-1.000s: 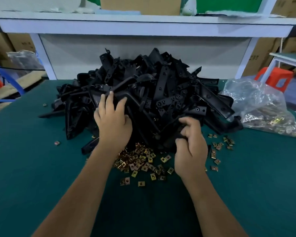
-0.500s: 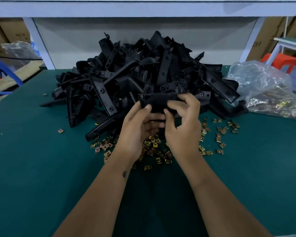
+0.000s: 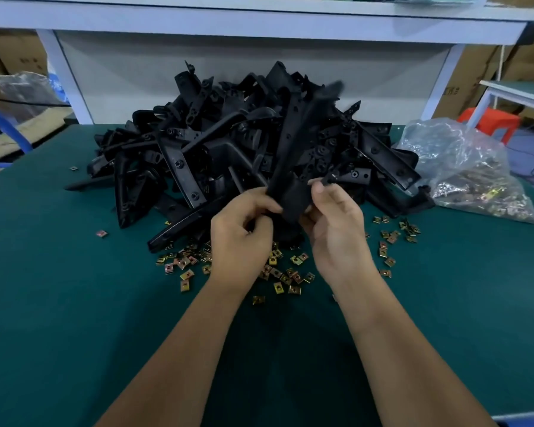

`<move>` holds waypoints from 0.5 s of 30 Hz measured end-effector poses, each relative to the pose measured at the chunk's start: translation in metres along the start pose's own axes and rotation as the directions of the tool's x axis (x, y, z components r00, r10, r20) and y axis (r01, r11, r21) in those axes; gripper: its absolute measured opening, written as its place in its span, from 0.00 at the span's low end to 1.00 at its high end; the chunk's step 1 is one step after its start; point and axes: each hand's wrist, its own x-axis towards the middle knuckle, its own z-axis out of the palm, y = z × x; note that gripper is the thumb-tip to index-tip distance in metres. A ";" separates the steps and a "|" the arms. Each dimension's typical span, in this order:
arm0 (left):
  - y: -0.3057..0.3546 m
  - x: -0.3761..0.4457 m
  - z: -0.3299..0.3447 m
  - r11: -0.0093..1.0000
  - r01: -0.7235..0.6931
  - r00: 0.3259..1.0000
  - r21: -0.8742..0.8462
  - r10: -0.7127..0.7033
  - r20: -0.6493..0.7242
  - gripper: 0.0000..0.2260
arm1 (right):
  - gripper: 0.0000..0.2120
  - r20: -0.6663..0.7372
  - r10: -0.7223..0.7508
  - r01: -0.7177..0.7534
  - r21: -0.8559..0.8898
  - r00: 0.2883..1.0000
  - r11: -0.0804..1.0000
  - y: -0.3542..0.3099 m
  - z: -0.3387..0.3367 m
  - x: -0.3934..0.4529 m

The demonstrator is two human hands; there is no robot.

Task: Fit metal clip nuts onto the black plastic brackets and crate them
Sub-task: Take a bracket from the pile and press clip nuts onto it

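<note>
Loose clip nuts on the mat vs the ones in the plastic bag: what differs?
The loose clip nuts lie scattered and bare on the green mat, just below both hands; the bagged clip nuts sit heaped inside a crumpled clear plastic bag at the right edge. Loose ones read individually; bagged ones blur together. Both look brass-toned.

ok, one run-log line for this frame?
phase: bracket in hand | left hand: shut on bracket | right hand: shut on bracket | clip nuts: loose on table | crate: not in view

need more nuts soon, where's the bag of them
In the head view the bag lies on the green table at far right, just right of the bracket pile.
</note>
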 end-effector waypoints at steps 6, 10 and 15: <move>-0.005 0.011 -0.009 0.774 0.460 0.887 -0.436 -0.416 0.199 0.11 | 0.07 0.065 -0.035 0.045 -0.155 0.997 0.987 0.005 -0.003 0.001; -0.008 0.013 -0.013 0.793 0.436 0.900 -0.425 -0.380 0.215 0.07 | 0.06 0.028 -0.110 0.110 -0.459 0.994 0.881 0.002 -0.008 0.004; -0.010 0.019 -0.014 0.674 0.465 0.862 -0.574 -0.491 0.121 0.08 | 0.06 0.096 -0.071 0.117 -0.682 0.993 0.721 0.003 -0.004 -0.001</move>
